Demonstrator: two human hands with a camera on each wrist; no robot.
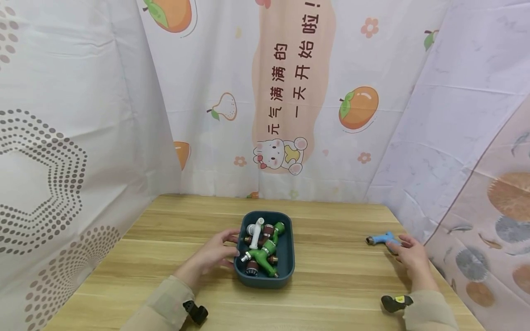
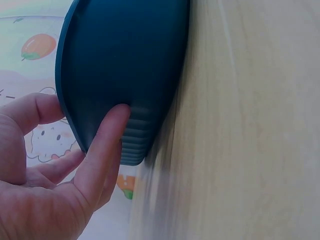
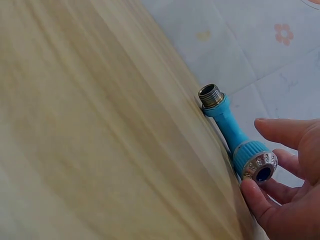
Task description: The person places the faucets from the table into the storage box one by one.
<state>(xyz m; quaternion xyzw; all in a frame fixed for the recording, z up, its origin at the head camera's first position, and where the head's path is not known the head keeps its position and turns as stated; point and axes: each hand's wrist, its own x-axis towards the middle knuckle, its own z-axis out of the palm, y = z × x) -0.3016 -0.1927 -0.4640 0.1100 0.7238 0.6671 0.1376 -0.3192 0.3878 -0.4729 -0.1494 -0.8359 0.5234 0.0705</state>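
A dark teal plastic bin [image 1: 266,281] stands on the table, holding several taps. A green tap [image 1: 262,254] lies on top, beside a white tap [image 1: 256,233]; brown taps [image 1: 251,268] show partly under them. My left hand [image 1: 215,252] is at the bin's left side, its fairly straight fingers resting on the outer wall and rim. Far to the right, my right hand [image 1: 410,255] reaches over a blue tap [image 3: 231,132]. This tap lies on the table, its threaded metal end pointing away from the hand. One fingertip meets its ridged collar, while another digit stands apart above it.
The wood-grain table [image 1: 331,276] runs back to a printed curtain [image 1: 215,151]. More curtains hang at the left and right edges, the right one close beside my right hand. A small black device [image 1: 195,312] is strapped at my left wrist, another [image 1: 396,302] at the right.
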